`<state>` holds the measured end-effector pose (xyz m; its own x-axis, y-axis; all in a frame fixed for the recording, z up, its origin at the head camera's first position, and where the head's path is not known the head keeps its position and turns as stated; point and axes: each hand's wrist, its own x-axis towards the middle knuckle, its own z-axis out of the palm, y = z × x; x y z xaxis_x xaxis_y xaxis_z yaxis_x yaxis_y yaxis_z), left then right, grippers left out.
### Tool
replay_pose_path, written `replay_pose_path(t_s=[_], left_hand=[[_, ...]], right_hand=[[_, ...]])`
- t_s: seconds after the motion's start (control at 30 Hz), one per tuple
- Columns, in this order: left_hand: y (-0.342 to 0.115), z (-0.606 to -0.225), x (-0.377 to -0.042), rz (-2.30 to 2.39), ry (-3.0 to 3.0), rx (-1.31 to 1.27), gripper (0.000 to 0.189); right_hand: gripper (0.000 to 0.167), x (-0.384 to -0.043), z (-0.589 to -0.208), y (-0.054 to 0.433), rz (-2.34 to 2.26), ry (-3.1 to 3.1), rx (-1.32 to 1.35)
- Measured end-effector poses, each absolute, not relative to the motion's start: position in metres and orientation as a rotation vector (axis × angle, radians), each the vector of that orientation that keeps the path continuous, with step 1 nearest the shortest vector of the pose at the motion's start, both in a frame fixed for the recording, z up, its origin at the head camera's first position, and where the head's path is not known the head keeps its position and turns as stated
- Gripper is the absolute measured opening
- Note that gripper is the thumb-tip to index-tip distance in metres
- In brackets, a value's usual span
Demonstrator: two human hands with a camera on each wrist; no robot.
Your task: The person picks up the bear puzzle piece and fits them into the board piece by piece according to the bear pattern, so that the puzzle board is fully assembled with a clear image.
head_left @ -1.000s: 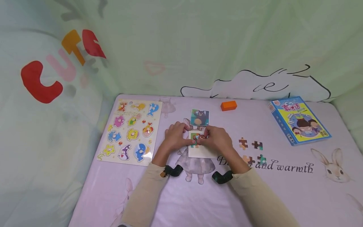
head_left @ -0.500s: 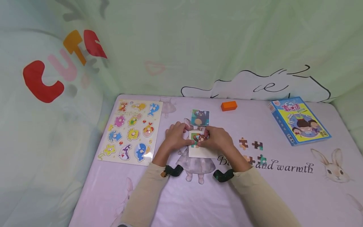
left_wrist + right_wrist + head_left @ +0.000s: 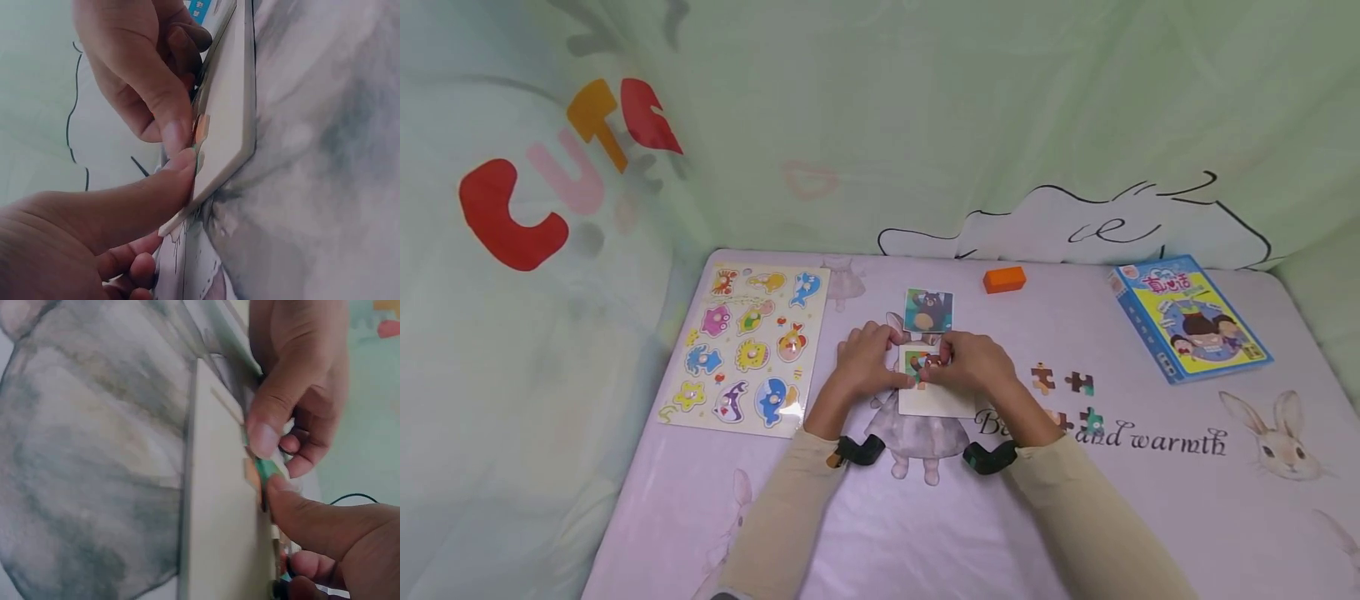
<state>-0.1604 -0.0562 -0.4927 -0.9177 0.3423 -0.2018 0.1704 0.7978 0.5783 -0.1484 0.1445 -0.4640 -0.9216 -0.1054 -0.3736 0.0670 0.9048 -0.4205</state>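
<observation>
While the left hand's (image 3: 867,364) thumb and fingers stand apart and I cannot tell whether the right hand (image 3: 979,367) pinches, press the puzzle pieces (image 3: 932,360) beneath both thumbs evenly flat into the tray (image 3: 936,405).

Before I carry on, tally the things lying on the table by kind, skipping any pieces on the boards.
Loose jigsaw pieces: 4
Jigsaw board: 1
Animal board: 1
Bear picture card: 1
Orange block: 1
Blue box: 1
Total: 9
</observation>
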Motion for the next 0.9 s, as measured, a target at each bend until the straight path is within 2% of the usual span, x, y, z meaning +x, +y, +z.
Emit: replay_pose_path(t_s=[0.27,0.57,0.9], left_hand=[[-0.056,-0.490,-0.161,0.813,2.682,0.395,0.060],[-0.057,-0.490,-0.159,0.840,2.679,0.355,0.059],[-0.055,-0.492,-0.159,0.829,2.686,0.380,0.058]], right_hand=[[0.045,-0.145,-0.465,0.142,-0.625,2.698,0.015],[0.029,-0.133,-0.473,0.169,-0.929,2.701,-0.191],[0.032,-0.113,-0.444,0.232,-1.001,2.799,0.055]])
